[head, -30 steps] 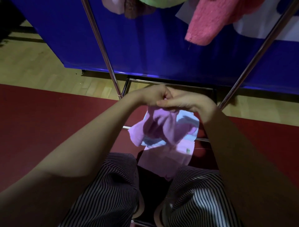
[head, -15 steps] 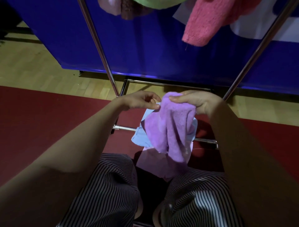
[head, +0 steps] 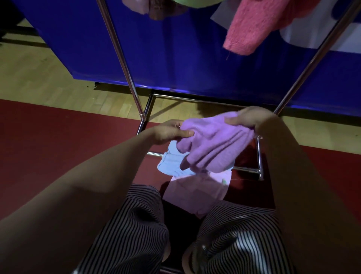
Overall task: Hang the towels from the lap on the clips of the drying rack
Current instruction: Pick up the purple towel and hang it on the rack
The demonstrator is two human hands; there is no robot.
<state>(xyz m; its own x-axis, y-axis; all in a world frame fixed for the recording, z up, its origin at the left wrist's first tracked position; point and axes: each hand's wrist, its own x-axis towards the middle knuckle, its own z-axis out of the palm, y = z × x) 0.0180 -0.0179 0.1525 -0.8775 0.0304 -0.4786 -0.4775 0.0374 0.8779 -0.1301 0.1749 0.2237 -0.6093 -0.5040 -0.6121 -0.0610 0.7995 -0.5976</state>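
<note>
Head view: a blue panel [head: 175,58] fills the back. In front of it rise the slanted metal poles of the drying rack [head: 120,58], with its base frame down on the floor. The clips themselves are out of frame above. A coral-pink towel [head: 248,29] and the edge of a green one [head: 197,2] hang at the top, so part of the job looks done.

Lower down is the lap in striped trousers [head: 132,225]. A pale pink towel [head: 197,191] droops between the knees, with a light blue towel [head: 172,162] just above it. Over both, low before the rack's base, a purple towel [head: 214,144] is stretched between the hands. The left hand [head: 170,133] pinches its left edge, and the right hand [head: 248,119] grips its upper right corner. It still has to go up to a clip, and the other two seem to wait their turn.
</note>
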